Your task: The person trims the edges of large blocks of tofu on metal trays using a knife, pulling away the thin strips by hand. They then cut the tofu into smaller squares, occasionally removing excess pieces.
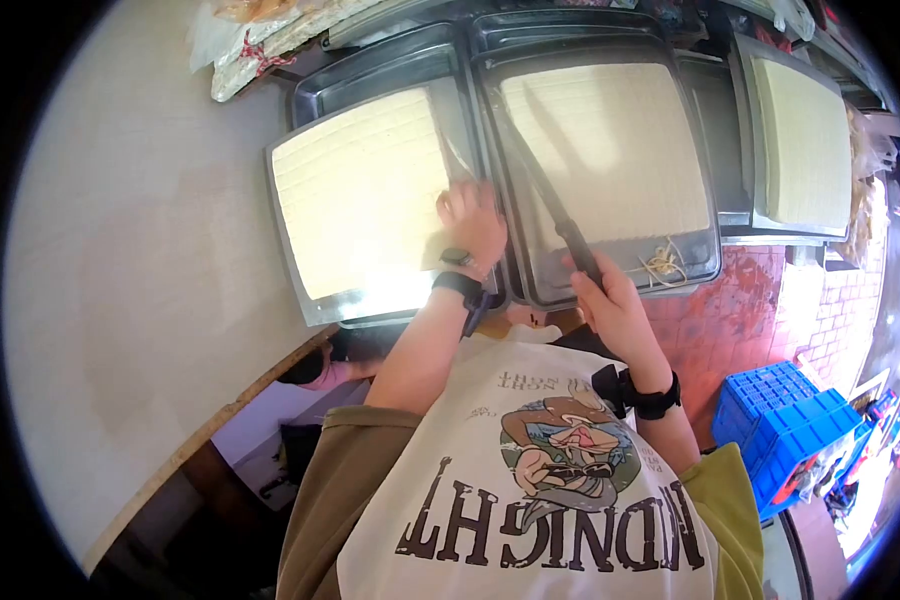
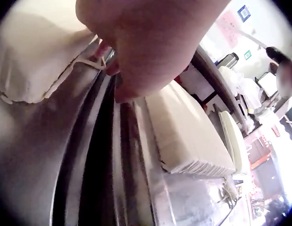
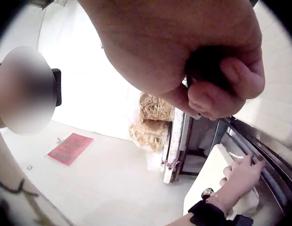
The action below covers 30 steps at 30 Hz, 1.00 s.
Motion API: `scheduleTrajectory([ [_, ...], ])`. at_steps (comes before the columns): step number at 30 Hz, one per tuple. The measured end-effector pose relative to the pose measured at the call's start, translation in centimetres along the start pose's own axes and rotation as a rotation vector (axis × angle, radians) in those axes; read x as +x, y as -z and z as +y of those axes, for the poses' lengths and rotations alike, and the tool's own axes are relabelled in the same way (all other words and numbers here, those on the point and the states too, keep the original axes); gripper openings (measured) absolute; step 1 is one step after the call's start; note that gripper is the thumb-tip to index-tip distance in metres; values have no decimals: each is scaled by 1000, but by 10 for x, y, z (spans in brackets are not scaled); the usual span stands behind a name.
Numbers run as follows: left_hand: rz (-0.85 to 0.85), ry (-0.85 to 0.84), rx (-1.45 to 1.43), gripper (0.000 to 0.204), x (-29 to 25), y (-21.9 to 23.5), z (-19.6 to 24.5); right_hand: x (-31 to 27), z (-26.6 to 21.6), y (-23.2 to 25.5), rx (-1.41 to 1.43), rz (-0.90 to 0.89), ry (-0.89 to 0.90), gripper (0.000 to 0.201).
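Observation:
Two broad, pale tofu-like slabs lie side by side in metal trays, a left slab (image 1: 360, 190) and a right slab (image 1: 600, 140). At the right edge of the left slab is my left hand (image 1: 473, 225), its fingers pinching a thin pale strip (image 2: 85, 62) that runs along that edge. My right hand (image 1: 610, 305) grips a long knife by its dark handle (image 1: 577, 248). The blade (image 1: 535, 170) points away from me over the right slab. In the right wrist view, the curled fingers (image 3: 216, 99) wrap the handle, and the blade is out of sight.
Thin pale trimmings (image 1: 663, 262) lie in the right tray's near corner (image 1: 705, 268). Another pale slab (image 1: 800, 140) stands further right. A light tabletop (image 1: 150, 250) spreads to the left. Blue crates (image 1: 785, 420) sit on the floor at right. Bagged noodle-like strips (image 3: 153, 120) are at the back.

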State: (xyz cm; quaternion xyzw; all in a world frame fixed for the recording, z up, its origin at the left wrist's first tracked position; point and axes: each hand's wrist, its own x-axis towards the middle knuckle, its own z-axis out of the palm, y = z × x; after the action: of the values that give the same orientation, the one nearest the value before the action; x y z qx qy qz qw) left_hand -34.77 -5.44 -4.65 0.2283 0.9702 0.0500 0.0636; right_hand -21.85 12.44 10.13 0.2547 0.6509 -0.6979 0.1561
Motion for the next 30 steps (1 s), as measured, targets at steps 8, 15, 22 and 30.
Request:
scheduleTrajectory([
  [8, 60, -35, 164, 60, -15, -13, 6, 2, -2, 11, -42, -7, -28, 23],
  [15, -96, -74, -116, 59, -35, 34, 18, -3, 4, 18, -52, 24, 22, 24],
  [22, 82, -203, -419, 33, -45, 141, 34, -13, 9, 42, 92, 95, 9, 20],
  [30, 15, -560, -385, 23, -36, 153, 94, -46, 17, 99, 49, 375, 76, 16],
])
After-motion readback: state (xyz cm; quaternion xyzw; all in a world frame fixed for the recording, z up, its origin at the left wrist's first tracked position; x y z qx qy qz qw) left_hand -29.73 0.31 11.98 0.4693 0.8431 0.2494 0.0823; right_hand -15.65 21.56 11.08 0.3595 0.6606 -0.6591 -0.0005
